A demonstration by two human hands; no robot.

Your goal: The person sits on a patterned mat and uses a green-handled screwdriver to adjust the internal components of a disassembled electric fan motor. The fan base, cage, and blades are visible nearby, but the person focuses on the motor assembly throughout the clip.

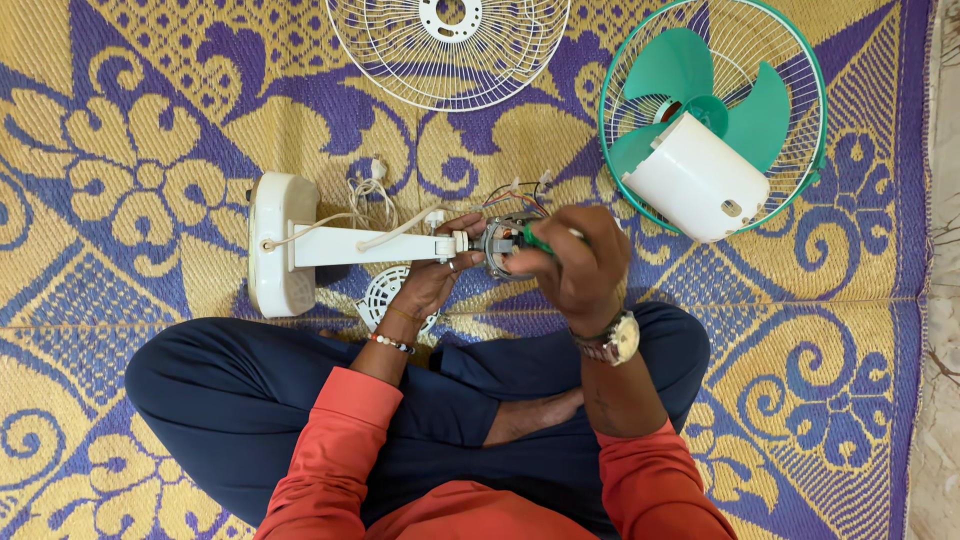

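1. Motor assembly [503, 245] located at centre, mounted on end of white fan stand [330, 243], above crossed legs.
2. Stand's long axis horizontal: base at left, motor end at right, directly between both hands.
3. Left hand [432, 280] positioned under neck joint, fingers curled around stand arm just beside motor.
4. Right hand [580, 265] closed around green-handled tool [538, 240], probably a screwdriver; tip hidden, pointing left into motor.
5. Right hand nearer to motor face; left hand below.
6. White motor cover [697, 177] resting on green guard with blade [710, 100], upper right.
7. White rear guard [448, 50] well apart, top centre.
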